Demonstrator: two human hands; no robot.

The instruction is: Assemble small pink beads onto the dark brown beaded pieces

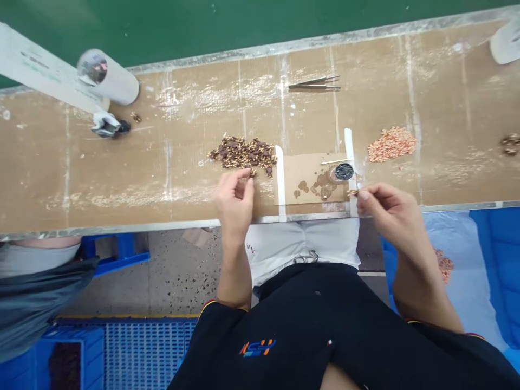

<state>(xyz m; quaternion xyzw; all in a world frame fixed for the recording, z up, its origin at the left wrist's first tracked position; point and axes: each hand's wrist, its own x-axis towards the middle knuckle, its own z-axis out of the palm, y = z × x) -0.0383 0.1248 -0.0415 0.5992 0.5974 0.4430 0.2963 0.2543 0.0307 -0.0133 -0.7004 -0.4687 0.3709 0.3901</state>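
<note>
Fingertip work at bench [162, 179]: pinches small brown piece [352, 192] in right hand [385, 208], just beside round dish [344, 171]. Curls left hand [235, 200] nearly closed at edge of dark parts pile [244, 153]; cannot tell its hold.

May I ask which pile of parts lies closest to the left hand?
The dark brown pile beside the left hand; the pink pile lies farther right.
</note>
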